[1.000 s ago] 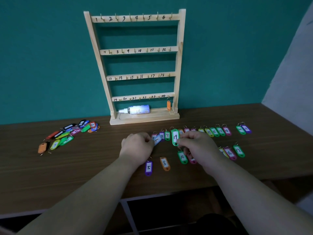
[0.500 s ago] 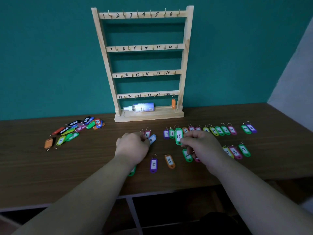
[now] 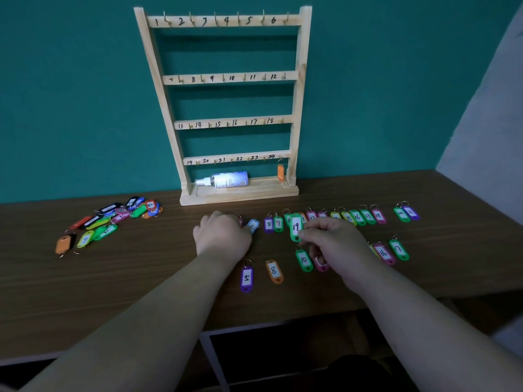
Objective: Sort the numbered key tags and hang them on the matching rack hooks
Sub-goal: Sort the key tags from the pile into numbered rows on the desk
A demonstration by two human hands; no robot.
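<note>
The wooden rack (image 3: 297, 89) stands at the back of the table, its hooks numbered 1 to 24. An orange tag (image 3: 280, 172) hangs on hook 24. My right hand (image 3: 336, 244) pinches the green tag 19 (image 3: 296, 227) upright just above the row of tags (image 3: 358, 217). My left hand (image 3: 222, 234) lies knuckles-up with curled fingers, its tips against a light blue tag (image 3: 252, 225) and a mostly hidden pink tag. Its fingertips are hidden, so I cannot tell whether it grips either tag.
A pile of mixed tags (image 3: 113, 219) lies at the table's left. Loose tags sit near my hands: purple 5 (image 3: 246, 278), orange 8 (image 3: 274, 270), green 10 (image 3: 304, 260), pink 16 (image 3: 383, 252), green 17 (image 3: 399, 249). A spray bottle (image 3: 226, 179) lies on the rack's base.
My left hand has slid left with the blue tag, opening a gap in the row before tags 8 and 9. My right hand keeps holding tag 19 in about the same place.
</note>
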